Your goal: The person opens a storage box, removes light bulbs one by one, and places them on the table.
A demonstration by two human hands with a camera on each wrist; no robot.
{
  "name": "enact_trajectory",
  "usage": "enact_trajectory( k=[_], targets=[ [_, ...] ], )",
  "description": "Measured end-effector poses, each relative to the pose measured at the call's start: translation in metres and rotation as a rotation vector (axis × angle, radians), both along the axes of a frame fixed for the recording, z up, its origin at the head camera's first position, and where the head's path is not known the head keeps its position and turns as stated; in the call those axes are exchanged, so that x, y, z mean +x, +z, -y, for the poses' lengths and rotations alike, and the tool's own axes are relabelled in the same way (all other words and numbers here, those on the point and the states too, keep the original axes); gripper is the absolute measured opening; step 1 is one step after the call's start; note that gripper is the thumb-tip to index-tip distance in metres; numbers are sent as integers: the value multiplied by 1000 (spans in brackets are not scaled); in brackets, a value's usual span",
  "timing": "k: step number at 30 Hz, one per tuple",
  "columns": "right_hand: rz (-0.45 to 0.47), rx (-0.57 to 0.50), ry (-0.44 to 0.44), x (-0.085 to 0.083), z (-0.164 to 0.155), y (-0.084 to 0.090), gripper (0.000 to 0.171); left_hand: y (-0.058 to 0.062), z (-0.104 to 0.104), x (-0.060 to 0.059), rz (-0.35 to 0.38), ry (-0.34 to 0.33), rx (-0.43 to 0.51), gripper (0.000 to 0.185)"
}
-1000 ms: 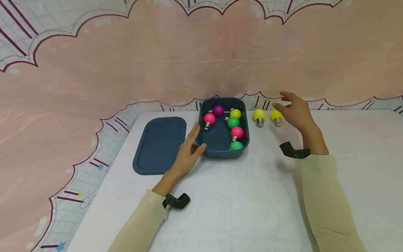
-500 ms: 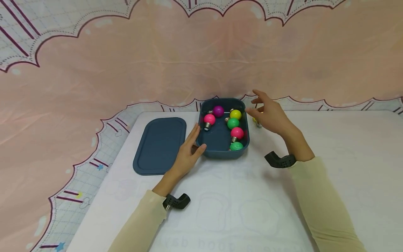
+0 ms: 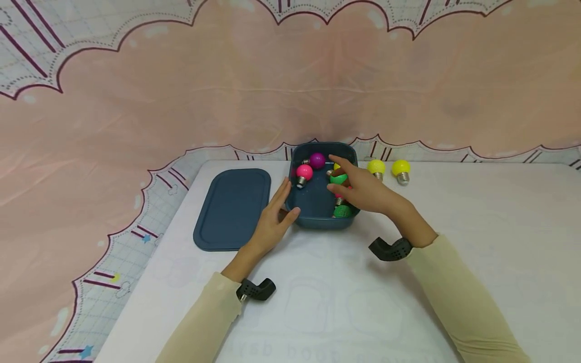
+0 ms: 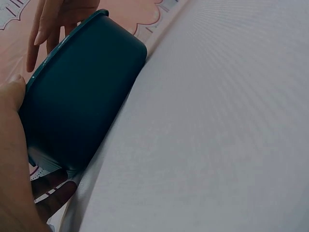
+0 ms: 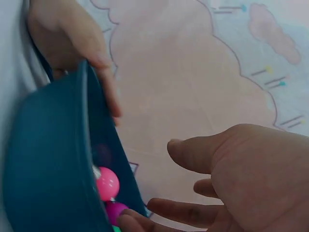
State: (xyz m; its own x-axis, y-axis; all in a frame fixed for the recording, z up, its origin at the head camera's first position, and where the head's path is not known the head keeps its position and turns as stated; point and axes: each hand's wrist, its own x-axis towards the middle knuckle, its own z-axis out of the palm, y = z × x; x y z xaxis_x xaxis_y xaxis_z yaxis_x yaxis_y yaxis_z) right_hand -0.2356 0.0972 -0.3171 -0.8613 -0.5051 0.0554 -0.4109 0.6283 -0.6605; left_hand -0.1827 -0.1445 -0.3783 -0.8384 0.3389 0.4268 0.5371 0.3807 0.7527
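The head camera looks down from above at the whole white table, while the two wrist cameras sit very close and low, and all three see the blue box.

The dark teal box looks like smooth, matt plastic, as does its flat lid at nine o'clock. The coloured bulbs have glossy plastic globes on ribbed metal screw bases. The white table cover looks finely woven, matt cloth.
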Motion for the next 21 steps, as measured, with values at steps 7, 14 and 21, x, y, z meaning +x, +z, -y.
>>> enact_trajectory(
  k=[7,14,21],
  targets=[
    [21,52,47,3,9,-2,82,1,0,0,1,-5,1,59],
    [41,96,128,0,12,-4,87,0,0,1,8,-7,1,60],
    [89,150,169,-3,18,-7,78,-2,1,-1,-8,-14,6,59]
  ],
)
